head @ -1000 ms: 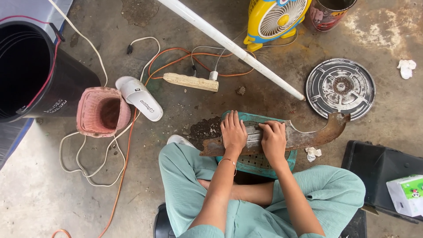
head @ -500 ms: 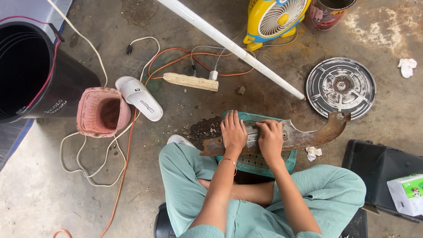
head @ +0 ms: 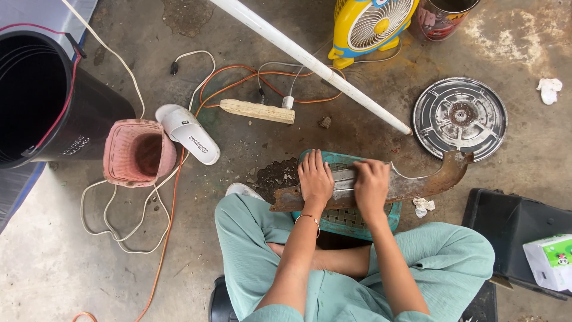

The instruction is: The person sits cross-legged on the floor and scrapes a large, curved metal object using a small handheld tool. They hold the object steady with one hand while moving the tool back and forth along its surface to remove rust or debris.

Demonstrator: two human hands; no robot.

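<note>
A long rusty curved metal blade (head: pixel 417 185) lies across a small teal plastic stool (head: pixel 351 219) in front of my knees. My left hand (head: pixel 314 177) presses flat on the blade's left part, fingers together. My right hand (head: pixel 370 183) rests on the blade beside it, fingers curled over a small pale piece that I cannot make out. The blade's hooked end reaches right toward a round grey metal disc (head: pixel 459 117) on the concrete floor.
A black bin (head: pixel 47 101) and pink basket (head: pixel 137 152) stand at left, with a white slipper (head: pixel 187 132). Cords and a power strip (head: pixel 257 111) lie ahead. A white pipe (head: pixel 310 59) crosses diagonally. A yellow fan (head: pixel 369 24), a black box (head: pixel 512 232) and a green tissue pack (head: pixel 551 259) are nearby.
Both hands have shifted slightly along the blade; the blade and stool stay where they were.
</note>
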